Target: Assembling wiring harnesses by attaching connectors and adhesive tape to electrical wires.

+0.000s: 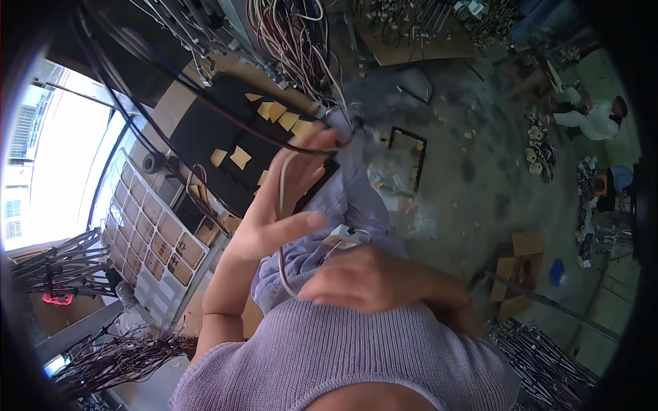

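Note:
My left hand [291, 181] is raised over the dark work surface. Its fingers are stretched out and its thumb stands apart. A pale cable [282, 260] runs down across the left palm and bends toward the fingertips of my right hand [363, 277]. That hand is in front of my waist, slightly blurred, with its fingers curled together where the cable reaches them. Just beyond its knuckles lies a white connector [340, 236] with thin wires, partly hidden by the hand. Dark cables [253, 130] arch from the upper left past the left fingertips.
Several yellowish pieces [240, 157] lie on the black surface [199, 123]. A thick bundle of cables [295, 41] hangs ahead. More cable bundles [116, 356] are at the lower left. An open cardboard box [521, 270] stands on the floor at right. Another person [593, 120] is farther right.

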Available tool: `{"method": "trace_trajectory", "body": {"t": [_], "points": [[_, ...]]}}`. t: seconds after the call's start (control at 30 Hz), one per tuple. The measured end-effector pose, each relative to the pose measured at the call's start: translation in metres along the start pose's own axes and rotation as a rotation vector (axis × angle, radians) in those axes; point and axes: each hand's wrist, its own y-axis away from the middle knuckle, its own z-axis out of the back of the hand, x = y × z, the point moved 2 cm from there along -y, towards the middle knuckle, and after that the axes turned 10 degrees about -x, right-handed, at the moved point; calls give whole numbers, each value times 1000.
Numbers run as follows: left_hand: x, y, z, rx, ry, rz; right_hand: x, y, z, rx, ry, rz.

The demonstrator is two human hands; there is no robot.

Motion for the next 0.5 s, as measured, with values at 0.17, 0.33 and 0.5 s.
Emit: {"method": "trace_trajectory", "body": {"t": [0.17,0.33,0.5], "points": [[-20,36,18,73,-215,-206,-15,-21,32,-266,-78,145],[-36,105,55,-469,-469,-572,-112,-88,103,-1069,632,149],[-150,196,118,-184,19,-628,-186,-122,90,-791,407,-16]]}}
